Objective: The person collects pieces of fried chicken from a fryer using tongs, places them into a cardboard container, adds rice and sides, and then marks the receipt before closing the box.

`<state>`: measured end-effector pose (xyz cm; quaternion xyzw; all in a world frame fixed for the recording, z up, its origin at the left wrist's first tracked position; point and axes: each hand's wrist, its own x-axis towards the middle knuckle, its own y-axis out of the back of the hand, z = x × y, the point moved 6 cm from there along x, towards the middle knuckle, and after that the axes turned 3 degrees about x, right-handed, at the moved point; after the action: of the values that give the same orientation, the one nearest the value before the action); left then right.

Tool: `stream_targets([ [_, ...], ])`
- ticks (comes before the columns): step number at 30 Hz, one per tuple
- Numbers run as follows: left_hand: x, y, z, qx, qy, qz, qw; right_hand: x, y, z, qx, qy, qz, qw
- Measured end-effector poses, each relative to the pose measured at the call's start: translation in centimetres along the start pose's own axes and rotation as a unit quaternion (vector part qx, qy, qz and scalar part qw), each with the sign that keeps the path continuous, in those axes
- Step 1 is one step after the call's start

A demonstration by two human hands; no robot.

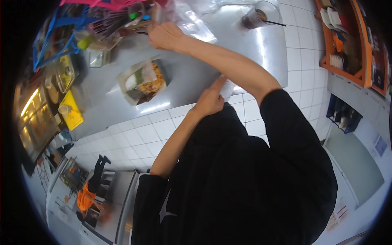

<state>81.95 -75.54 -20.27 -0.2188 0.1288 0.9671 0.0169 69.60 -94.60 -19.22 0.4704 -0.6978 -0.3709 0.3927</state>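
Observation:
My left hand (211,97) is at the front edge of the steel table, holding a white paper slip (227,90) that bears print. My right arm crosses above it, and my right hand (167,36) is curled at the far side, beside a cardboard box edge (156,13). A thin dark stick-like thing (142,32) shows by its fingertips; whether the fingers grip it is hidden. Between the hands and the left side stands an open paper food box (124,82) with rice, browned food pieces (156,78) and a small clear packet (149,73) inside.
A clear cup with dark drink and black straw (249,20) stands far right on the steel table (190,70). Clear plastic bags (196,23), a blue basket (50,33) and a yellow tray (72,111) line the back and left. A person in an orange shirt (85,199) works at another counter.

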Motion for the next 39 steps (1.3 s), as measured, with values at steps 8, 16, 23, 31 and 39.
stream_targets([
  [8, -0.1, 4.7, -1.5, 0.035, -0.013, 0.127, 0.991, -24.0, 6.5, 5.1, 0.594, -0.401, 0.221, 0.662],
  [16, -0.7, 2.0, -2.3, -0.349, 0.024, 0.05, 0.936, -28.9, 2.4, 3.7, 0.658, -0.387, 0.305, 0.57],
  [23, 0.4, 3.6, -0.8, 0.095, 0.01, 0.086, 0.992, -24.5, 3.7, 5.8, 0.353, -0.268, 0.22, 0.869],
  [31, -0.5, 5.0, -1.9, 0.252, 0.033, 0.162, 0.954, -25.7, 8.5, 2.8, 0.176, -0.211, 0.238, 0.932],
  [39, -0.4, 5.1, -1.5, 0.285, 0.019, 0.173, 0.943, -31.4, 5.0, 1.8, 0.434, -0.291, 0.204, 0.828],
])
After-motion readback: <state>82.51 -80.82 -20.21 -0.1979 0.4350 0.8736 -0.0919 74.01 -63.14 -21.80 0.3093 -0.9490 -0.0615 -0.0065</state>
